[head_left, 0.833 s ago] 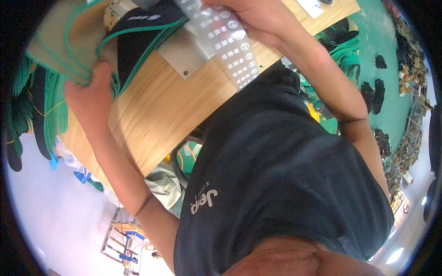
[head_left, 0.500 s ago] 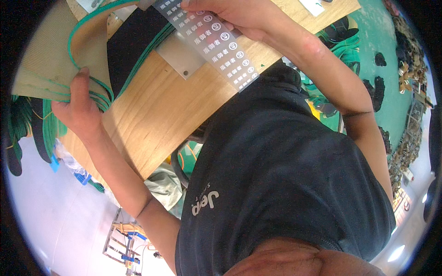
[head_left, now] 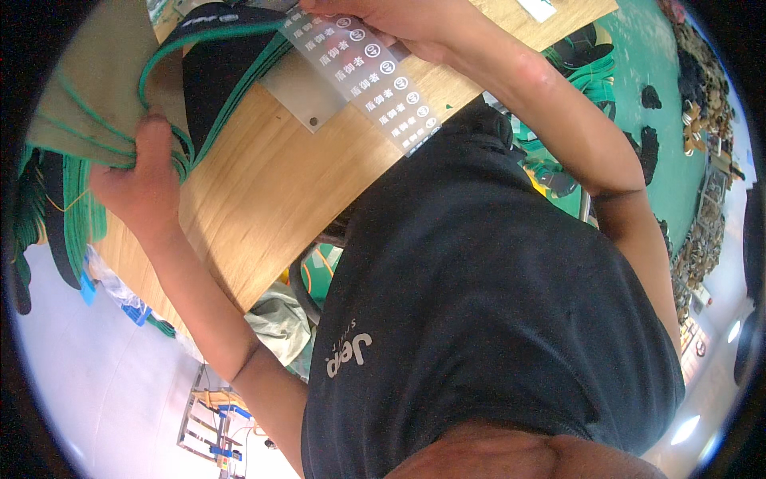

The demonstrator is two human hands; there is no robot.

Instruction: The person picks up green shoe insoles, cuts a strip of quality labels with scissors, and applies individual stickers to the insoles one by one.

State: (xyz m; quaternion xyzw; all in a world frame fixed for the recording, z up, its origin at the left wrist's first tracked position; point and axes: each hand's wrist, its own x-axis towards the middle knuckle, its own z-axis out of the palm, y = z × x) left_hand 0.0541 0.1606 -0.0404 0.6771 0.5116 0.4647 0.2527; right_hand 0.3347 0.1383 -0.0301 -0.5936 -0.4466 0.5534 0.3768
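Note:
My left hand (head_left: 148, 180) is closed around the near edge of a stack of flexible green-edged sheets (head_left: 88, 96), beige on one side and black on the other. Its thumb lies on top, and the other fingers are mostly hidden. One sheet curls up, showing a black face with a small white print near the top. Under the curl lies another black sheet (head_left: 214, 80). My right hand (head_left: 399, 28), partly cut off by the top edge, pinches a clear strip of white printed labels (head_left: 379, 76). The strip hangs over a translucent plate (head_left: 307, 108) and the table edge.
The wooden table (head_left: 247, 184) slants across the view, its near edge close to my body. More green-edged pieces (head_left: 76, 207) hang at its left end. Another green-edged pile (head_left: 586, 76) is to the right. Dark pieces (head_left: 650, 152) lie on the green floor.
The curled sheet has risen and bent over further, bringing its white-printed black face into view. My left hand keeps its hold. My right hand and the label strip have shifted slightly left and up.

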